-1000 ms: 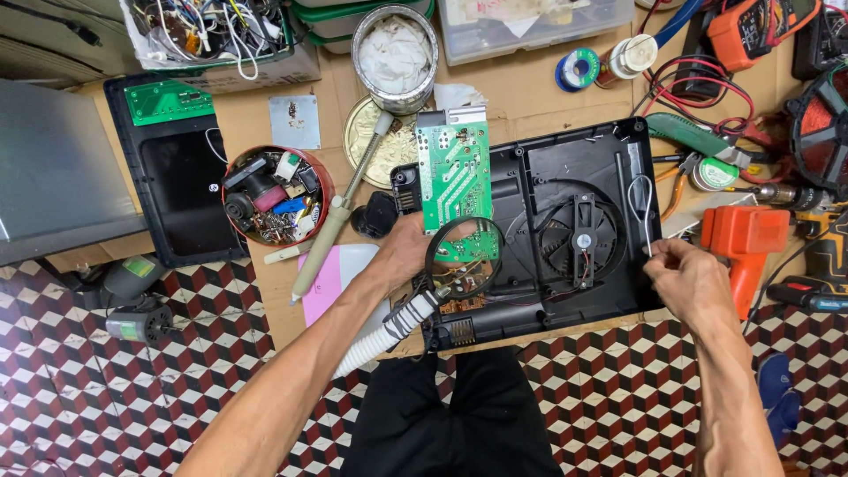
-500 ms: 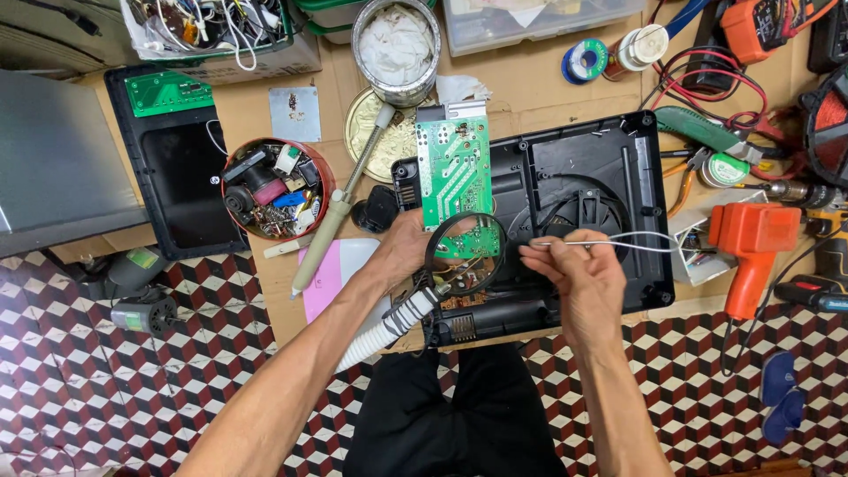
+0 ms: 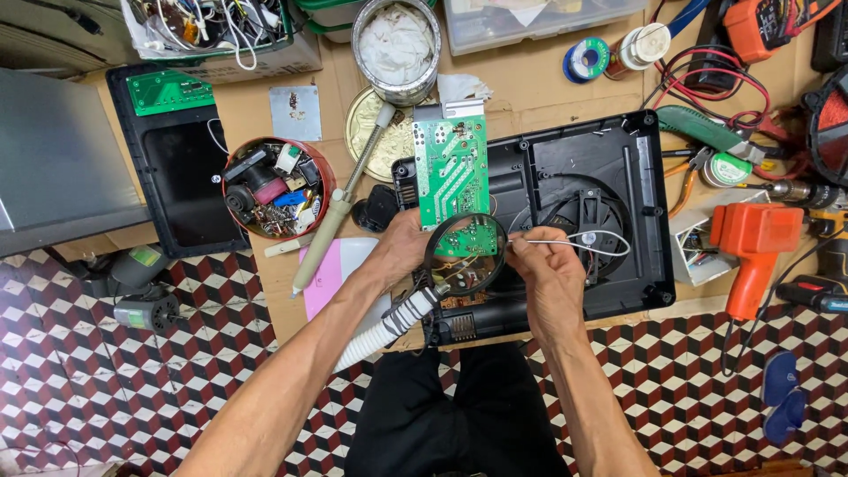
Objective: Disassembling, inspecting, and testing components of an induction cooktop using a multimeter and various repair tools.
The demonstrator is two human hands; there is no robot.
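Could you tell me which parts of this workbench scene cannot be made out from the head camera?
- Left hand: its fingertips lie behind the magnifying glass.
- Right hand: how it pinches the thin white wire is too small to tell.
- Green circuit board: its components are too small.
- Orange meter: cut off by the top edge.
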